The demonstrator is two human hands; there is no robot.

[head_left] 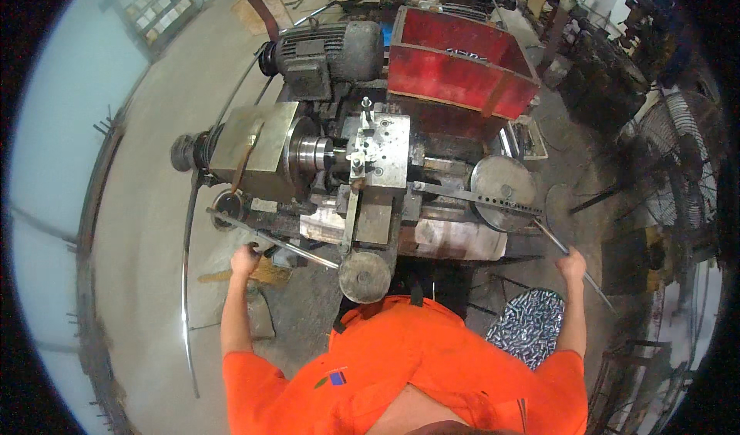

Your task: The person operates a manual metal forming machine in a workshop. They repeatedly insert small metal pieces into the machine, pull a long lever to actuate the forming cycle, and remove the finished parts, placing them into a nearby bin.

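Note:
My right hand (572,266) is closed round a long metal lever rod (551,237), which joins a flat bar with holes (482,199). My left hand (245,260) is curled, with something dark at its fingertips that I cannot make out. Just beyond it slants a shiny metal handle bar (297,251), apart from the hand as far as I can see. Between my arms stands a lathe-like machine, its steel chuck (311,154) facing a tool block (391,146) with bolted clamps. A round worn disc (364,278) sits at the machine's near side.
Behind the machine are an electric motor (331,53) and a red metal bin (439,72) with small parts inside. Many small metal pieces (526,327) fill a container by my right forearm. A large fan (671,150) stands at the right. A long rod (185,296) lies at the left.

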